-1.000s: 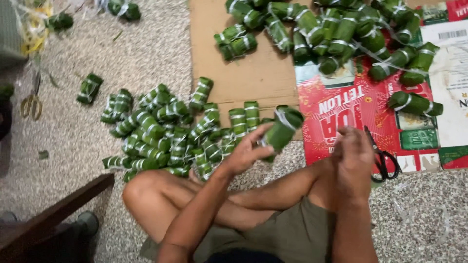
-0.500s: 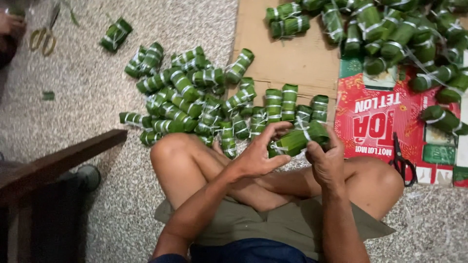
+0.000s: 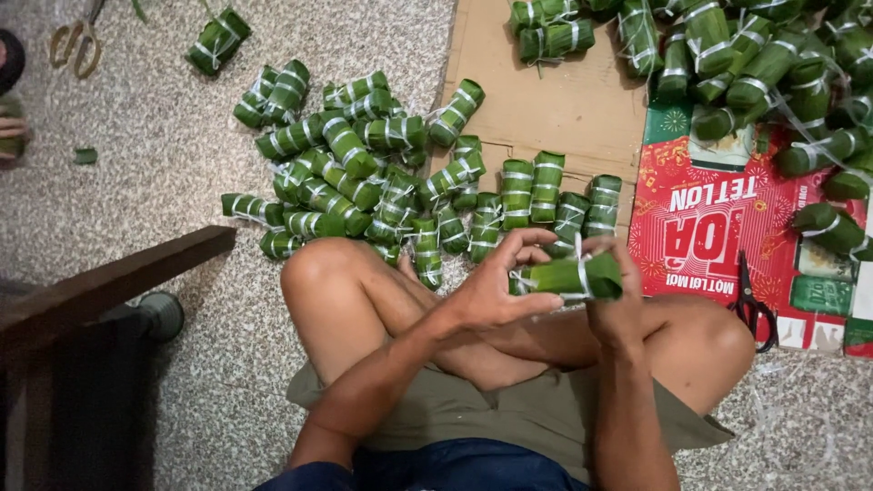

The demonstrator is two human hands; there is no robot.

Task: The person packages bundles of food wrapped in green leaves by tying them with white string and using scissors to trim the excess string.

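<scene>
I sit cross-legged on a speckled floor. Both hands hold one green leaf-wrapped roll (image 3: 573, 275) tied with pale string, just above my knees. My left hand (image 3: 496, 282) grips its left end, fingers curled over the top. My right hand (image 3: 614, 305) holds its right end from below. A heap of several tied rolls (image 3: 382, 173) lies on the floor just beyond my left knee. Another heap of rolls (image 3: 755, 64) sits at the far right on flattened cardboard.
Brown cardboard (image 3: 564, 109) and a red printed sheet (image 3: 709, 227) cover the floor ahead and right. Black-handled scissors (image 3: 750, 305) lie by my right knee. Yellow-handled scissors (image 3: 77, 41) lie far left. A dark wooden bar (image 3: 109, 282) crosses at left.
Both hands drew the roll in from the far pile to above my knees, and it now lies level between them. The view shifted left and down.
</scene>
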